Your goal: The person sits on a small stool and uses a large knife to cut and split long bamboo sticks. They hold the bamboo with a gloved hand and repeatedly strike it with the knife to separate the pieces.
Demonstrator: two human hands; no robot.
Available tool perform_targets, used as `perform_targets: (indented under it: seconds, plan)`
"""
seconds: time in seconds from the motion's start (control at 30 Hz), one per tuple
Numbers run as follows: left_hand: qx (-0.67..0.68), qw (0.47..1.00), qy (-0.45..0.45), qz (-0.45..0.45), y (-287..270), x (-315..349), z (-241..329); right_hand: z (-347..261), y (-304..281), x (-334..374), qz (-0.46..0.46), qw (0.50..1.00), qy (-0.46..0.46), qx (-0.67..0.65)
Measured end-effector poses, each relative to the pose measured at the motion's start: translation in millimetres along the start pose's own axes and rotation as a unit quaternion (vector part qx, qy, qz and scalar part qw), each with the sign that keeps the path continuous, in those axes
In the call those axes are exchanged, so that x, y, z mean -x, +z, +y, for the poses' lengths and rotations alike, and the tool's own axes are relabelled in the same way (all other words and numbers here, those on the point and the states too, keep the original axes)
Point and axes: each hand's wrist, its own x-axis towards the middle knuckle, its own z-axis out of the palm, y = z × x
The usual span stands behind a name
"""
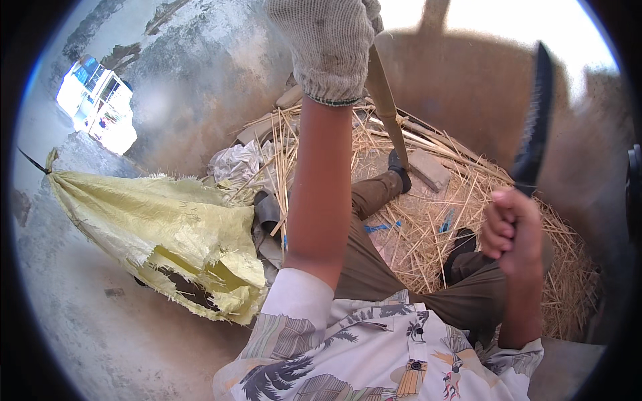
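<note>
My left hand (328, 50), in a grey knitted glove, is raised high at the top of the view. Its fingers close round a bamboo stick (386, 107), whose lower end reaches down beside my shoe and a brick. The stick's upper end lies out of view. On the right, my bare right hand (516, 230) grips a knife (535, 123) by its handle. The long dark blade points upward, apart from the bamboo.
Bamboo splints and shavings (414, 260) cover the floor round my legs. A brick (429, 170) lies by my far shoe (399, 170). To the left hangs a torn yellow woven sack (167, 214). Worn walls (200, 87) stand close around, with a bright opening (100, 107) at far left.
</note>
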Motion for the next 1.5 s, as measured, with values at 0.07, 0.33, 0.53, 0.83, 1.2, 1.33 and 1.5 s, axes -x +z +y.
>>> perform_targets:
  seconds: [0.07, 0.33, 0.53, 0.83, 1.2, 1.33, 1.5]
  plan:
    - [0.018, 1.0, 0.023, -0.005, -9, -1, 1, -45, -5, 19, 0.043, 0.963, -0.264, -0.037]
    - [-0.015, 0.971, 0.232, -0.048, 20, -5, -36, 94, 26, -55, 0.097, 0.994, -0.03, 0.028]
    - [-0.171, 0.943, 0.281, -0.05, -7, -19, -31, -2, 12, -8, 0.275, 0.911, -0.27, 0.144]
    - [-0.348, 0.845, 0.407, 0.021, 33, 0, -47, 64, 0, -46, 0.092, 0.982, -0.161, 0.041]
    - [-0.395, 0.771, 0.499, 0.034, 76, -25, -61, 12, -81, -40, -0.188, 0.909, 0.278, -0.249]
    - [-0.393, 0.797, 0.457, -0.01, 36, -39, -51, -15, -57, -1, -0.011, 0.995, -0.021, -0.1]
    - [-0.082, 0.985, 0.148, -0.029, 28, -33, -59, -78, -44, 11, 0.178, 0.828, -0.529, -0.058]
